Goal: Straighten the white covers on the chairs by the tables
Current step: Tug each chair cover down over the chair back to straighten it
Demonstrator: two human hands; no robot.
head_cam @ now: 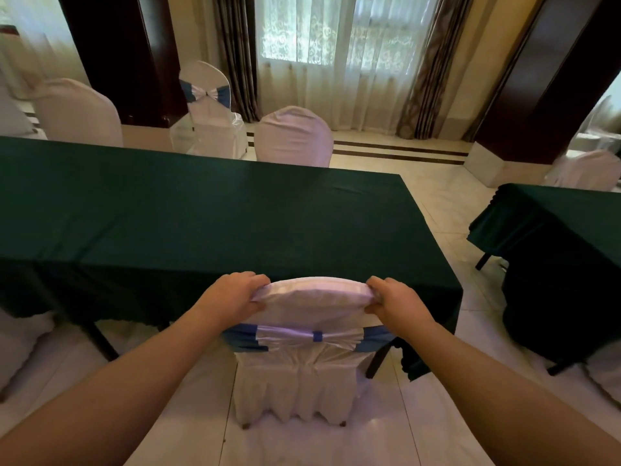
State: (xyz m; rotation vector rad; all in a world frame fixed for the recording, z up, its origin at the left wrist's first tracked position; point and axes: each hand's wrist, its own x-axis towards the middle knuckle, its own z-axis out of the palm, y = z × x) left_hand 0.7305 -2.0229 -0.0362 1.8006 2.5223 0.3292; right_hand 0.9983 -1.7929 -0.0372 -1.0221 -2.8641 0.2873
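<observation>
A chair in a white cover stands directly in front of me, pushed up to a long table with a dark green cloth. A blue and white sash is tied around its back. My left hand pinches the cover at the top left corner of the chair back. My right hand pinches it at the top right corner. The cover's skirt hangs in pleats down to the floor, with two chair feet showing beneath.
Across the table stand white-covered chairs, and one with a blue sash sits farther back by the curtains. A second green-clothed table stands at the right, with tiled floor between. More white covers show at the left and right edges.
</observation>
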